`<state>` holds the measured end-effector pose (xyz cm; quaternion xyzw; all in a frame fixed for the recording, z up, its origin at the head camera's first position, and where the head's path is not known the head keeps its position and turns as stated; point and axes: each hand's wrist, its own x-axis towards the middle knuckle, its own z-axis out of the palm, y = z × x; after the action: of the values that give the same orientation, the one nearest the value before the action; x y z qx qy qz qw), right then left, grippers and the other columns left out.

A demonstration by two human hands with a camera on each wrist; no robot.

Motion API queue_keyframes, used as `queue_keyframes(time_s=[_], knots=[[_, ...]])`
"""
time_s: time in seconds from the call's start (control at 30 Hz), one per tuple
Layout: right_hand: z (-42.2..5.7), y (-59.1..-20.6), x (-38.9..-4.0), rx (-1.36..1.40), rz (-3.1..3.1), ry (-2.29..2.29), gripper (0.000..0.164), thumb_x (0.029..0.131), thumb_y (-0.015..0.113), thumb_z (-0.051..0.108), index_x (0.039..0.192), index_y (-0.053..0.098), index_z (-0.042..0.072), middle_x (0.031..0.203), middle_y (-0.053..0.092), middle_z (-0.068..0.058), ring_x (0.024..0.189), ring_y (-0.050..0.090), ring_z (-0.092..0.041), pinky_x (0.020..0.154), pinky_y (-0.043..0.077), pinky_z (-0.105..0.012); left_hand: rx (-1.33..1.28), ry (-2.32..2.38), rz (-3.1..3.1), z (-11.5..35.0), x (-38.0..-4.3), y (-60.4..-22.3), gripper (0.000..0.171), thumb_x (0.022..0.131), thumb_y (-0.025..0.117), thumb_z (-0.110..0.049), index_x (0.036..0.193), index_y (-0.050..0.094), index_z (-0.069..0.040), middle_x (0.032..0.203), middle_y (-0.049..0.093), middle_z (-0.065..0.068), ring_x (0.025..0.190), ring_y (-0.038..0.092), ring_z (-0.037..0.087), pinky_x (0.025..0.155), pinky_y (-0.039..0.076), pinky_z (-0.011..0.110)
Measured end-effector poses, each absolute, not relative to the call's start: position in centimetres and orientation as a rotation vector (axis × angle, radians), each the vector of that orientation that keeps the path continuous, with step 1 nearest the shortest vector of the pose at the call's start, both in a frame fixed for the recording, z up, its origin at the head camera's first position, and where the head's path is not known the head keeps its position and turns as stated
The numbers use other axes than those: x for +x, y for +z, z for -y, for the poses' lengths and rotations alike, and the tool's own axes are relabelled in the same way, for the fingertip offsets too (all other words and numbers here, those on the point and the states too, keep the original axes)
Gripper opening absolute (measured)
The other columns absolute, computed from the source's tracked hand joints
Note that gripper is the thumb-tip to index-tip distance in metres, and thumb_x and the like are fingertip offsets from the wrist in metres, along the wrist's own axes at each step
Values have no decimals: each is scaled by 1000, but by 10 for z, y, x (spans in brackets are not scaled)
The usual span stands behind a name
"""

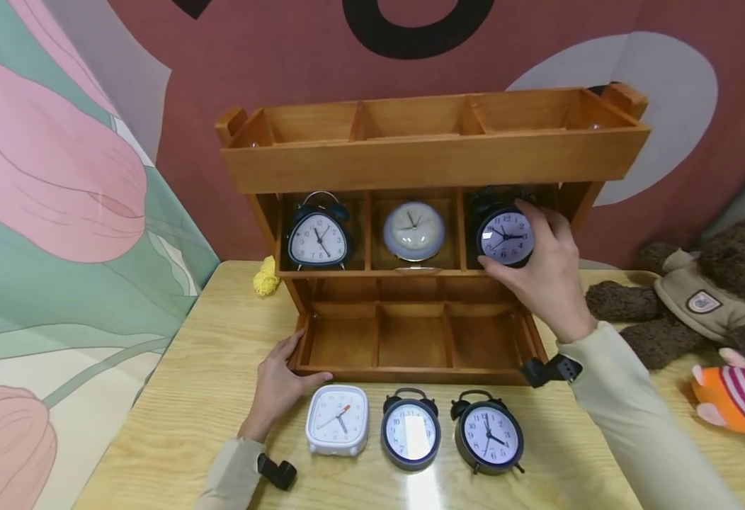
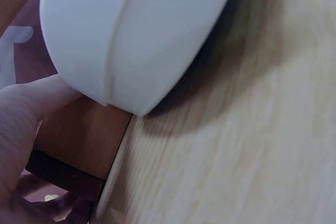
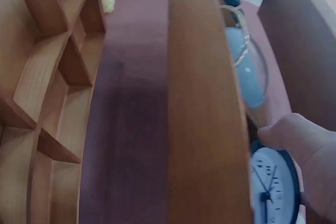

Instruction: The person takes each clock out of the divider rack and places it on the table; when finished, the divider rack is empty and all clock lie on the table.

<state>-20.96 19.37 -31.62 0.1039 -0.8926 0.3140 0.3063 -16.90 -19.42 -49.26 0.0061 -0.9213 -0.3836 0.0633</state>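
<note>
My right hand (image 1: 549, 276) holds a round black alarm clock (image 1: 506, 237) between thumb and fingers, in the right compartment of the middle tier of a wooden rack (image 1: 436, 159). In the right wrist view the thumb lies against the rim of that clock (image 3: 273, 184). A rounded-triangle alarm clock (image 1: 318, 239) stands in the left compartment, and a round pale-blue clock (image 1: 413, 230) in the middle one. My left hand (image 1: 278, 382) grips the rack's lower left front corner, its thumb along the front edge beside a white square clock (image 1: 337, 419).
On the table (image 1: 175, 397), in front of the rack, stand two black twin-bell clocks, one central (image 1: 411, 433) and one farther right (image 1: 490, 435). A yellow object (image 1: 266, 277) lies left of the rack. A brown teddy bear (image 1: 697, 297) and a striped plush toy (image 1: 738, 397) are at right.
</note>
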Motion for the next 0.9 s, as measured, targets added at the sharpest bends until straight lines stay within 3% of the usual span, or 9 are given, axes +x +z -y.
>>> queue_keyframes(time_s=[0.2, 0.5, 0.9], knots=[[-185, -319, -220, 218, 2384, 801, 94, 67, 89, 20, 145, 38, 6, 133, 42, -38, 116, 46, -56, 88, 42, -69, 6, -1158, 2767, 195, -168, -494, 96, 60, 91, -43, 142, 49, -16, 141, 51, 16, 128, 51, 37, 102, 45, 52], [-184, -320, -226, 216, 2356, 752, 89, 66, 88, 21, 141, 43, 6, 115, 53, -40, 101, 53, -55, 78, 45, -66, -5, -1171, 2765, 195, -166, -494, 97, 60, 91, -43, 142, 48, -16, 142, 50, 17, 129, 50, 38, 102, 45, 52], [-191, -298, -202, 231, 2343, 790, 89, 65, 90, 27, 141, 46, 12, 117, 56, -32, 104, 52, -50, 79, 44, -67, -8, -1144, 2785, 195, -171, -491, 96, 60, 92, -40, 142, 49, -16, 143, 50, 18, 130, 49, 39, 103, 44, 52]])
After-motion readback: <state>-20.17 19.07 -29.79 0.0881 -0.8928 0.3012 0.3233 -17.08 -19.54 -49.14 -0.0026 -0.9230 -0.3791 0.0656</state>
